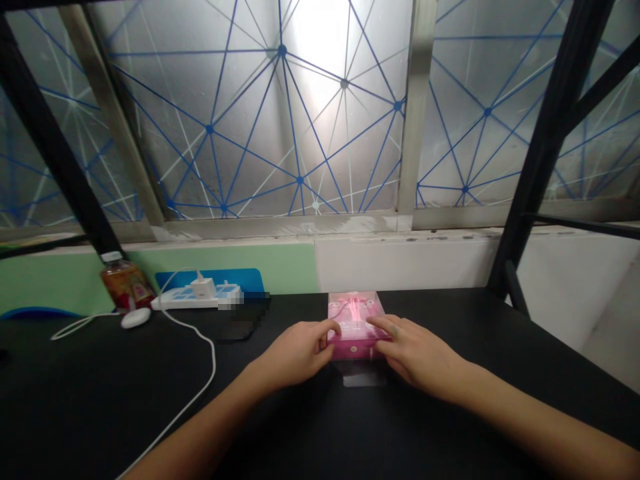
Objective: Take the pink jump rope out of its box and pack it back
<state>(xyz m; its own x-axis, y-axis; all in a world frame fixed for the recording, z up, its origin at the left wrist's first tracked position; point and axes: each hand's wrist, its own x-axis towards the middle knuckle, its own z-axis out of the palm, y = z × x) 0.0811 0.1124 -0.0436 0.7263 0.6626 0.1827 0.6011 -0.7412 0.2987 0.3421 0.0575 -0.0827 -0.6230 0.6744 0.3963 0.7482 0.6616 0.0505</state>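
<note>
A pink translucent plastic box (356, 319) with pink contents lies on the black tabletop (450, 320), straight ahead of me. My left hand (295, 353) grips its left side, with the fingertips over the top edge. My right hand (415, 353) grips its right side, with the fingers lying across the lid. A small clear plastic sheet (365, 377) lies on the table just in front of the box, partly under its near edge. The box's contents are too blurred to identify.
To the left stand a white power strip (195, 300) with a plugged-in charger, a white cable (200, 393), a white computer mouse (135, 318) and a jar with an orange label (127, 285). Black metal shelf uprights (545, 147) rise at both sides, before a window.
</note>
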